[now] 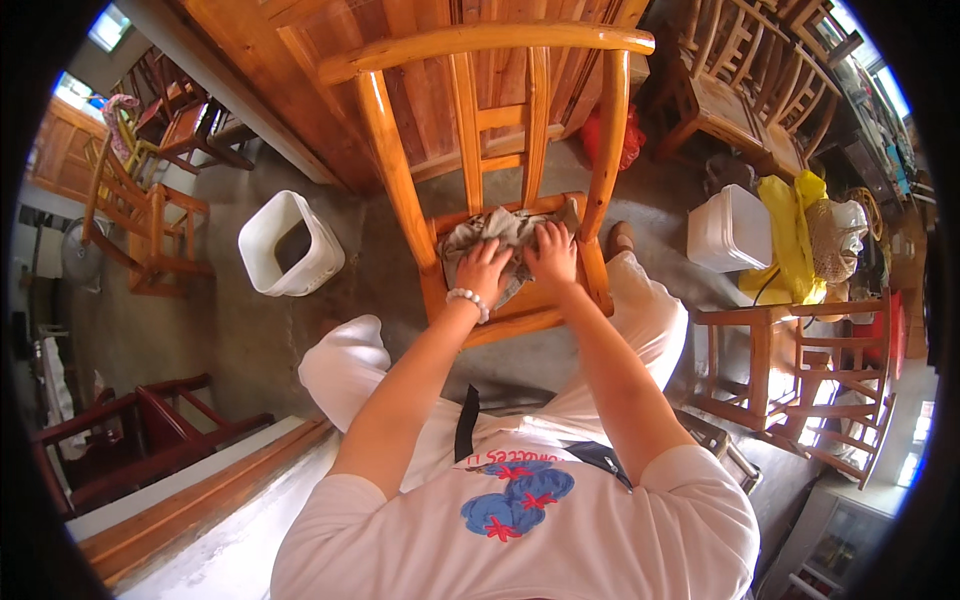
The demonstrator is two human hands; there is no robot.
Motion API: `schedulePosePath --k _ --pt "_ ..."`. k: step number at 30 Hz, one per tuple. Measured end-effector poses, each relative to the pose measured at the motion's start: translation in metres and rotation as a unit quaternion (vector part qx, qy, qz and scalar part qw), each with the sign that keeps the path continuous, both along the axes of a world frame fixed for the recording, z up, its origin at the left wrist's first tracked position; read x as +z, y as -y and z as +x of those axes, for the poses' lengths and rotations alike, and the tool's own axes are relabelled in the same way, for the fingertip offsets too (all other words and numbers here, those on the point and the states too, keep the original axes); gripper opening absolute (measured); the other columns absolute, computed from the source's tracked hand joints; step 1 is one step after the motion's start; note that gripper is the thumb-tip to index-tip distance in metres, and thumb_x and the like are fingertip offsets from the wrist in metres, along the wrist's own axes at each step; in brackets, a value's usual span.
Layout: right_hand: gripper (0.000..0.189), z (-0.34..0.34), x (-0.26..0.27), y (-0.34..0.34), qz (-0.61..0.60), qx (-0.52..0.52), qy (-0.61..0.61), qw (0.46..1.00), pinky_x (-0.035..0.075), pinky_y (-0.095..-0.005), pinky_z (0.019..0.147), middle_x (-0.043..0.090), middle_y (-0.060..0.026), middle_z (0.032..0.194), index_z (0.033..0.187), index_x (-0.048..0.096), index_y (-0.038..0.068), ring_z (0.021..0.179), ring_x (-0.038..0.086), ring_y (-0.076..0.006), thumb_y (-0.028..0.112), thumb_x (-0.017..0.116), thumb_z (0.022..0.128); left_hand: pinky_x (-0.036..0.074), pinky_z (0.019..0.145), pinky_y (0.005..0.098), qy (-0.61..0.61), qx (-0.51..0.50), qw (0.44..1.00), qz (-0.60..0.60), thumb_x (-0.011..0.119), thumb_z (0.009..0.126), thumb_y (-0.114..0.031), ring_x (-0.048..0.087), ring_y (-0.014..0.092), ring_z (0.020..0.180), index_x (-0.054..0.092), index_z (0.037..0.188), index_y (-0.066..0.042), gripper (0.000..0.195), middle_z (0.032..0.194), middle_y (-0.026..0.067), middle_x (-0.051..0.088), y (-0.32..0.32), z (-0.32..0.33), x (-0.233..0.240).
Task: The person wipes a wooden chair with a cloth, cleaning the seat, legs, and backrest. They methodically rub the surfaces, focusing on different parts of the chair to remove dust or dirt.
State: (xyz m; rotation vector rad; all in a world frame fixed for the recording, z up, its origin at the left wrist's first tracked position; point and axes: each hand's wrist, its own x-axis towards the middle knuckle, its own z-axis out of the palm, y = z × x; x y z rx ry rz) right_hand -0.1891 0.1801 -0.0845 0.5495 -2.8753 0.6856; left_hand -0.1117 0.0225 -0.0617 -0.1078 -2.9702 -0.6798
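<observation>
A varnished wooden chair (491, 37) stands in front of me, its backrest on the far side. A crumpled grey-brown cloth (491, 225) lies on its seat. My left hand (481, 274), with a pale bead bracelet (468, 298) at the wrist, rests on the near left part of the cloth, fingers somewhat spread. On the cloth's right part lies my right hand (552, 253), its fingers apart and pointing away from me. Both palms face down, so whether any cloth is gripped beneath them is hidden.
An open white bucket (330, 251) stands left of the chair. To the right are a lidded white bucket (724, 229), yellow bags (795, 240) and a wooden chair (757, 360). Behind stand a wooden panel (420, 105) and a red plastic bag (626, 139).
</observation>
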Motion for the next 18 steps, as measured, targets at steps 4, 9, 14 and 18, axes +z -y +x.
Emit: schedulePosePath --k 4,9,14,18 --pt "0.062 0.023 -0.007 0.033 0.072 0.174 0.044 0.981 0.012 -0.0554 0.112 0.035 -0.0089 0.145 0.134 0.044 0.009 0.141 0.020 -0.0289 0.033 0.062 0.079 0.034 0.106 0.0426 0.070 0.068 0.988 -0.121 0.069 0.078 -0.019 0.039 0.032 0.128 0.053 0.120 -0.009 0.046 0.137 0.0130 0.042 -0.004 0.035 -0.012" --pt "0.060 0.024 0.009 0.040 0.113 0.339 0.017 0.934 0.007 -0.0511 0.115 0.039 -0.0042 0.142 0.136 0.044 0.012 0.140 0.024 -0.0234 0.034 0.061 0.082 0.034 0.106 0.0418 0.120 0.103 0.975 -0.155 0.068 0.078 -0.022 0.039 0.034 0.128 0.052 0.121 -0.009 0.047 0.135 0.0153 0.042 -0.007 0.078 0.001" --pt "0.055 0.009 0.008 0.025 0.156 0.089 -0.024 0.984 0.005 -0.0575 0.114 0.044 -0.0043 0.135 0.131 0.049 0.011 0.135 0.031 -0.0233 0.030 0.060 0.080 0.028 0.108 0.0486 0.099 0.006 0.983 -0.154 0.059 0.087 -0.023 0.028 0.034 0.135 0.039 0.140 -0.015 0.057 0.152 0.0123 0.024 -0.006 0.034 -0.007" --pt "0.046 0.024 0.005 -0.017 0.148 -0.090 -0.058 0.983 0.008 -0.0603 0.113 0.049 -0.0080 0.130 0.124 0.054 0.005 0.134 0.034 -0.0257 0.021 0.053 0.082 0.024 0.108 0.0562 0.113 -0.104 0.983 -0.097 0.060 0.083 -0.023 0.027 0.035 0.136 0.048 0.133 -0.019 0.051 0.148 0.0093 0.031 -0.036 -0.012 -0.004"
